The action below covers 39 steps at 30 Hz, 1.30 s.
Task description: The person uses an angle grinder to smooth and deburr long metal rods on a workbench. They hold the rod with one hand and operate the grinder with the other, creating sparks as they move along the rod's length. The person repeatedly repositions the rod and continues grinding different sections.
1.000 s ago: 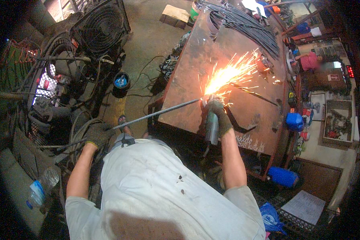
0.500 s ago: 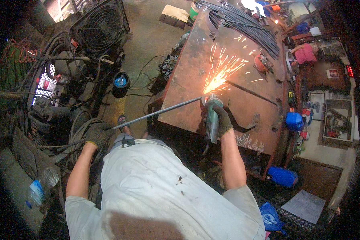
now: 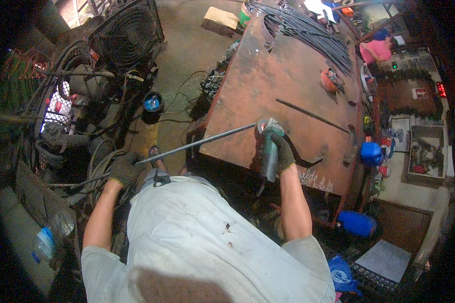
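Observation:
A long thin steel rod runs from my gloved left hand up to the near edge of a rusty steel worktable. My left hand grips the rod's outer end, off the table to the left. My gloved right hand holds a green angle grinder, its disc at the rod's tip on the table edge. No sparks show now.
A bundle of dark rods lies at the table's far end, a single bar and an orange tool at mid-table. A black fan, hoses and a small bucket stand on the left. Blue containers sit right.
The shower of sparks at the rod's tip has stopped. The grinder and both hands stay in nearly the same place.

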Motion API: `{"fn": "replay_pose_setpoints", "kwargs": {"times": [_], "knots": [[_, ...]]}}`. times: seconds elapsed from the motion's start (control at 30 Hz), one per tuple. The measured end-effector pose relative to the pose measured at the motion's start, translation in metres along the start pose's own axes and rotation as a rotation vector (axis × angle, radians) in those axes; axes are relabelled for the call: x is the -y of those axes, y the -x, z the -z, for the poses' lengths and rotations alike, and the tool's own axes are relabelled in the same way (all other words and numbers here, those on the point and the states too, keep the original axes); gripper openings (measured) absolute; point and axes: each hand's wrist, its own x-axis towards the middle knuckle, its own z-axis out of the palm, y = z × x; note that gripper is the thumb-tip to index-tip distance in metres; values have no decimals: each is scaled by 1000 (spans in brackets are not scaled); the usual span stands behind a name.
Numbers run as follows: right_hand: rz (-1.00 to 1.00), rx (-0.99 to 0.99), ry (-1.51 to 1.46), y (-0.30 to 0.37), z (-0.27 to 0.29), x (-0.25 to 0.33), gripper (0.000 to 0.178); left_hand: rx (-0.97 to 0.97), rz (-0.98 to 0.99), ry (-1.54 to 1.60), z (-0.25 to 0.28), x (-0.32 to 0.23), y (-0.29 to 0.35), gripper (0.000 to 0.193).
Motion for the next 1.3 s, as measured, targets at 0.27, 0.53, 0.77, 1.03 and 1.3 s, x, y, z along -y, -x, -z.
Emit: {"fn": "replay_pose_setpoints", "kwargs": {"times": [0.27, 0.53, 0.77, 1.03, 1.3], "knots": [[3, 2, -28, -9, 15, -8, 52, -57, -87, 58, -25, 30, -4, 38], [-23, -48, 40, -4, -3, -1, 51, -21, -46, 22, -12, 16, 0, 38], [19, -54, -3, 10, -24, 0, 54, -31, -221, -222, -49, 57, -19, 40], [-98, 110, -361, 8, -20, -1, 46, -63, -95, -59, -32, 33, -7, 39], [-12, 17, -149, 7, -25, -2, 45, -45, -111, -37, -27, 31, -5, 39]]}}
